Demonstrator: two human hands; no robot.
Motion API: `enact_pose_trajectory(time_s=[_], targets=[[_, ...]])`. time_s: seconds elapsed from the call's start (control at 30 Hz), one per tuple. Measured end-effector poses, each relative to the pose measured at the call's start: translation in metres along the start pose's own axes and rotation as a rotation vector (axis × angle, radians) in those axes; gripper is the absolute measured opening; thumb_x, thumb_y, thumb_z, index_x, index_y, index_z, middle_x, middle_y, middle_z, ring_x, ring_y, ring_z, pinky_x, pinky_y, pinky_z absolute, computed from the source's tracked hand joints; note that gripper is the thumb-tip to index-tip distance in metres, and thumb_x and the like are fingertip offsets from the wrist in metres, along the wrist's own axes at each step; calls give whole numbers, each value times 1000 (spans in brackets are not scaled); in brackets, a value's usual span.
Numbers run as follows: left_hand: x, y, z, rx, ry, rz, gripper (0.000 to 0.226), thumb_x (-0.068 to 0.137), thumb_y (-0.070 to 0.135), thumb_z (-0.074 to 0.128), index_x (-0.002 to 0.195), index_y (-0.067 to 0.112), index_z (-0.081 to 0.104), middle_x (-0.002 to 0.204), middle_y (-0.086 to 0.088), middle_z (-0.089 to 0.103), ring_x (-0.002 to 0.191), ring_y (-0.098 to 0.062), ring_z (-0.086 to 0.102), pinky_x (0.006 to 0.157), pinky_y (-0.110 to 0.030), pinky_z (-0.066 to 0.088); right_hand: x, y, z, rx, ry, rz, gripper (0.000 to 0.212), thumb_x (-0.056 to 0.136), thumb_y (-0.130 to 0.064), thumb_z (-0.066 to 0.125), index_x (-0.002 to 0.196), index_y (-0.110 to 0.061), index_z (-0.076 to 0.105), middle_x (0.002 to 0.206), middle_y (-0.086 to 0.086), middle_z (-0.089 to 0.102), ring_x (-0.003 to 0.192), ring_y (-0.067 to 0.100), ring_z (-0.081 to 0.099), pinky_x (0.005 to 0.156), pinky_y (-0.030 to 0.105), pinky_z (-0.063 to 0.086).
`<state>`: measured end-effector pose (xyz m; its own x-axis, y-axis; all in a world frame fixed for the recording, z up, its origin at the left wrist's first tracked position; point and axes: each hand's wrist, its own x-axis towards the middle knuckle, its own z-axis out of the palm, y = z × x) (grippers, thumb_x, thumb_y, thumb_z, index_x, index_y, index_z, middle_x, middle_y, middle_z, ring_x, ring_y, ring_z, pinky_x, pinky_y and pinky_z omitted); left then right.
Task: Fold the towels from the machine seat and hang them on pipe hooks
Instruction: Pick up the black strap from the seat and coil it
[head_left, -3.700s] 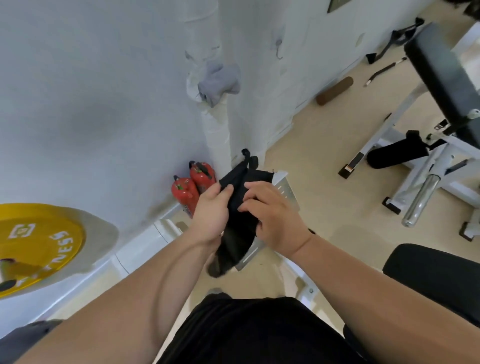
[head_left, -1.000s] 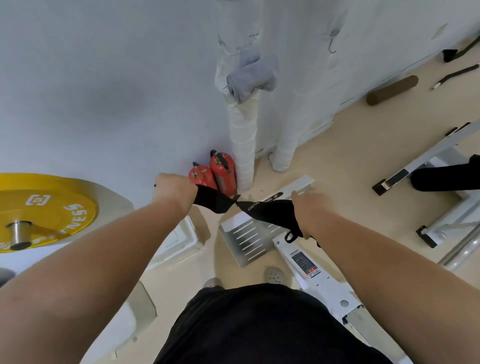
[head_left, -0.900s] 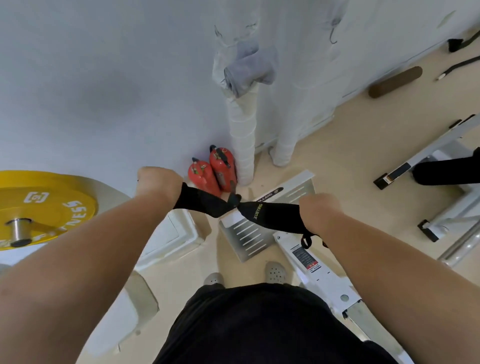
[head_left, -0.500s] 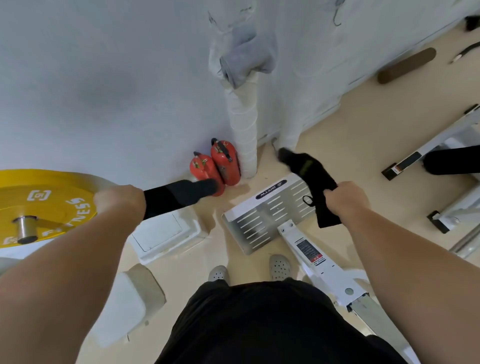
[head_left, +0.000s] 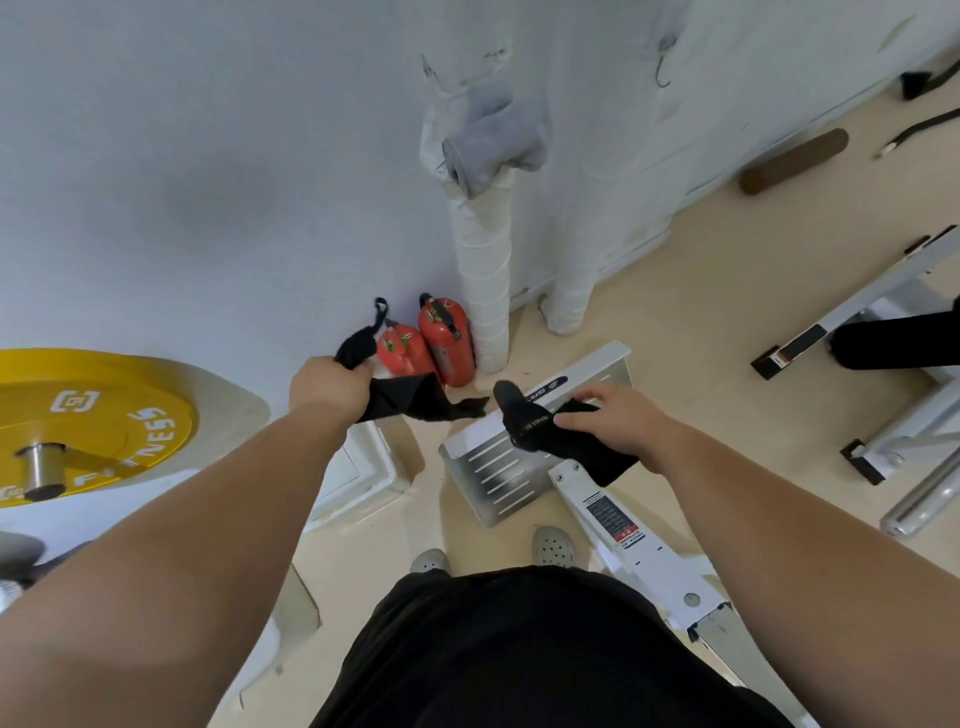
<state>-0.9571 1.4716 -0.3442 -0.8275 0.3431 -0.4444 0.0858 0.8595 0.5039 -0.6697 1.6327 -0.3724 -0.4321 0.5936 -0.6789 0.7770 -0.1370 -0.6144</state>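
I hold two separate black cloth strips above the floor. My left hand (head_left: 330, 384) grips one black strip (head_left: 415, 402), whose looped end sticks up past my fist. My right hand (head_left: 615, 421) pinches the second black strip (head_left: 540, 431), which bears small lettering and droops below my palm. A grey folded towel (head_left: 493, 143) hangs on the white wrapped pipe (head_left: 485, 270) straight ahead. A bare metal hook (head_left: 662, 65) sticks out of the second wrapped pipe, higher to the right.
Two red fire extinguishers (head_left: 434, 340) stand at the pipe's foot. A white machine footplate (head_left: 519, 447) lies in front of my feet. A yellow weight plate (head_left: 88, 426) is at the left, a bench frame (head_left: 883, 322) at the right, a brown roller (head_left: 792, 161) by the wall.
The black cloth, stretched as one between my hands a second ago, came apart into two pieces. My hands have since drawn back toward each other, and the left piece's loop now points up.
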Motion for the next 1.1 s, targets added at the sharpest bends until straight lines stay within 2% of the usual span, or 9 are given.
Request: enact_pose_trajectory(time_s=[0.07, 0.17, 0.27, 0.37, 0.53, 0.6, 0.83, 0.97, 1.1], targets=[[-3, 10, -6, -234, 29, -116, 31, 94, 37, 63, 100, 6, 61, 76, -7, 56, 84, -34, 61, 74, -41, 52, -8, -2, 5, -85, -42, -4, 24, 82, -39, 80, 94, -20, 71, 99, 3, 71, 89, 20, 67, 88, 40, 55], [-8, 33, -11, -532, -37, -200, 26, 93, 32, 67, 106, 10, 61, 81, -4, 59, 79, -26, 62, 76, -39, 54, -18, -4, 9, -40, -76, -5, 21, 82, -36, 81, 73, -22, 68, 75, 0, 70, 73, 19, 68, 63, 30, 52], [-17, 57, -12, -606, -184, -138, 21, 93, 26, 69, 103, 10, 60, 87, -5, 64, 73, -18, 63, 60, -29, 49, -26, -9, 7, 6, -101, -60, 13, 87, -31, 77, 87, -19, 72, 87, 4, 74, 81, 21, 72, 70, 34, 57], [-26, 73, -10, -651, -257, -21, 31, 91, 36, 70, 109, 12, 62, 93, -6, 67, 81, -22, 68, 63, -29, 52, -33, -18, 5, 53, -68, -168, 15, 90, -27, 73, 96, -13, 71, 97, 12, 73, 92, 29, 71, 83, 43, 57], [-54, 91, -6, -822, -354, 10, 17, 94, 29, 54, 90, 14, 59, 67, 1, 66, 66, -18, 65, 57, -25, 48, -47, -37, 4, 160, -114, -309, 4, 97, -29, 65, 94, -27, 67, 85, -7, 71, 83, 13, 68, 71, 25, 50], [-56, 90, -2, -822, -339, -7, 15, 91, 19, 51, 98, 10, 60, 82, -6, 66, 83, -27, 65, 69, -34, 49, -53, -44, 7, 313, -170, -314, 8, 100, -24, 61, 103, -25, 68, 91, -7, 74, 87, 10, 71, 72, 22, 53], [-80, 81, 3, -766, -509, 111, 24, 105, 15, 47, 120, 7, 64, 98, -15, 77, 85, -27, 71, 65, -31, 53, -63, -67, 14, 528, -159, -437, 15, 102, -20, 57, 111, -14, 67, 106, 11, 73, 100, 22, 71, 90, 38, 58], [-96, 80, 3, -730, -648, 193, 28, 107, 19, 42, 114, 5, 65, 70, 3, 72, 58, -8, 65, 50, -21, 48, -63, -80, 13, 544, -73, -489, 13, 101, -21, 59, 110, -16, 68, 100, 5, 74, 94, 17, 71, 89, 38, 59], [-109, 85, -4, -823, -810, 164, 34, 111, 27, 29, 103, 13, 60, 60, 9, 65, 48, -6, 60, 45, -18, 47, -61, -84, 11, 570, -4, -521, 10, 101, -19, 61, 105, -16, 68, 91, 0, 73, 86, 12, 70, 76, 30, 58]])
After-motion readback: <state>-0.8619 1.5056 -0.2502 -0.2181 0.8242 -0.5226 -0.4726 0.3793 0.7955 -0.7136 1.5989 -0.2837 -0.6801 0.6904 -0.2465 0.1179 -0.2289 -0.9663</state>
